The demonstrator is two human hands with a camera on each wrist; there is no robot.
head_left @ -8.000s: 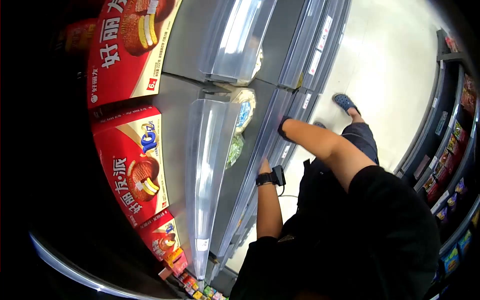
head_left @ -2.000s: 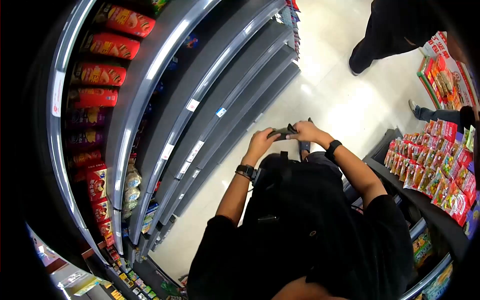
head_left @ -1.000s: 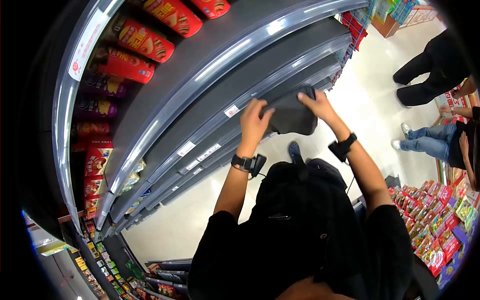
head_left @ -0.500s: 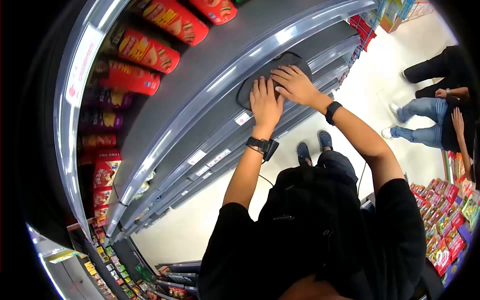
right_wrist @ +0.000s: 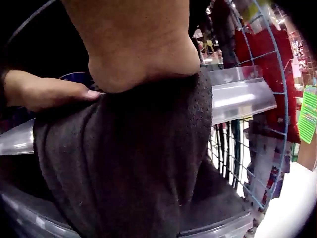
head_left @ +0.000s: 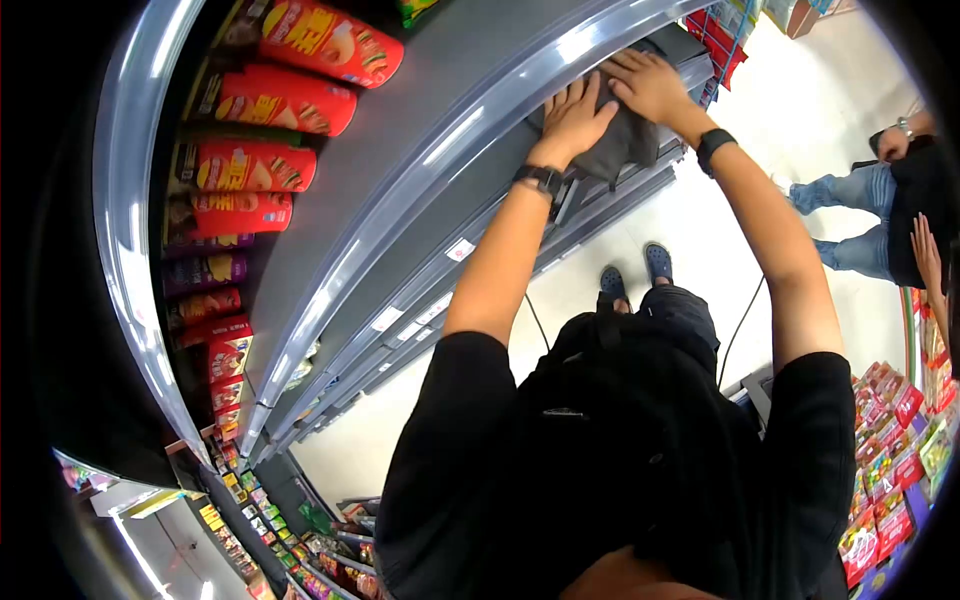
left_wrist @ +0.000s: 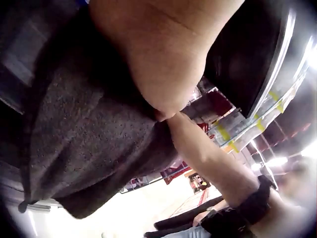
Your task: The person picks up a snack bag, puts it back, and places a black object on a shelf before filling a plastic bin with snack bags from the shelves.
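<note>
A dark grey cloth drapes over the front of a shelf at the upper middle of the head view, its lower end hanging in folds. My left hand rests flat on it, fingers pointing up and away. Close by on the right, my right hand lies on the same cloth with its fingers stretched out. The left wrist view shows the cloth hanging beneath my palm. From the right wrist, the cloth covers part of the clear shelf strip; the right fingers are hidden there.
Red snack canisters line the shelf above, behind a curved clear edge strip. A blue wire rack stands at the shelf's end. At right are a person in jeans and stacked candy bags.
From held up between both hands a second ago, the cloth went flat onto the shelf under my palms. Since then hands and cloth have shifted up and right, and part of it now hangs down.
</note>
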